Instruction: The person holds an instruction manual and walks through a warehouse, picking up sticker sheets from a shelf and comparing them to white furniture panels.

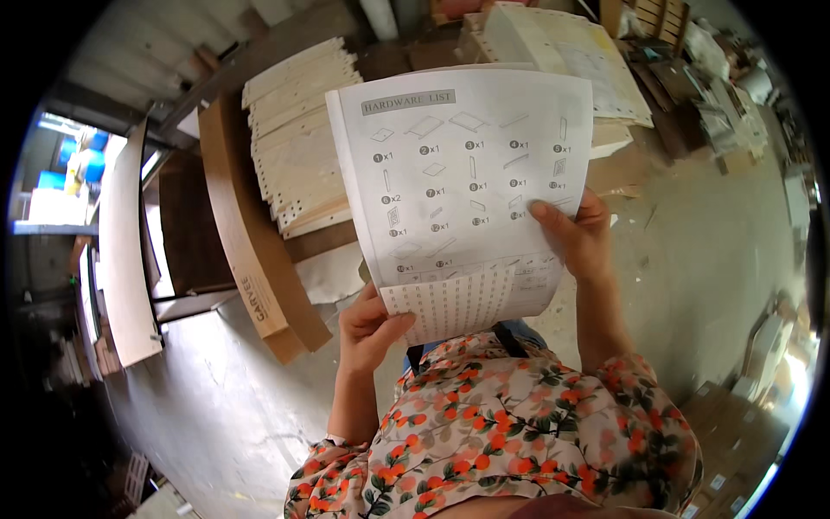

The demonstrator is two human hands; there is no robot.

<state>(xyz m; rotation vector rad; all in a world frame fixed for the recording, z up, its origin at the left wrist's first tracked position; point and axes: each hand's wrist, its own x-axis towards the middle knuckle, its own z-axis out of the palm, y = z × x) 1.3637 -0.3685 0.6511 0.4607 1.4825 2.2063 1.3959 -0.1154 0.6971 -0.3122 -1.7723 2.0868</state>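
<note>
I hold a white printed instruction sheet (467, 182) with small part drawings up in front of me with both hands. My left hand (370, 327) grips its lower left corner, thumb on the front. My right hand (577, 235) pinches the right edge, thumb lying across the paper. Below the sheet my floral top with orange and green print (519, 432) fills the lower middle.
A stack of pale wooden panels with drilled holes (298, 138) lies behind the sheet to the left. A brown curved board (251, 251) leans nearby. More light panels (562, 43) lie at the top. Cardboard boxes (735, 432) sit at the lower right on the concrete floor (692, 251).
</note>
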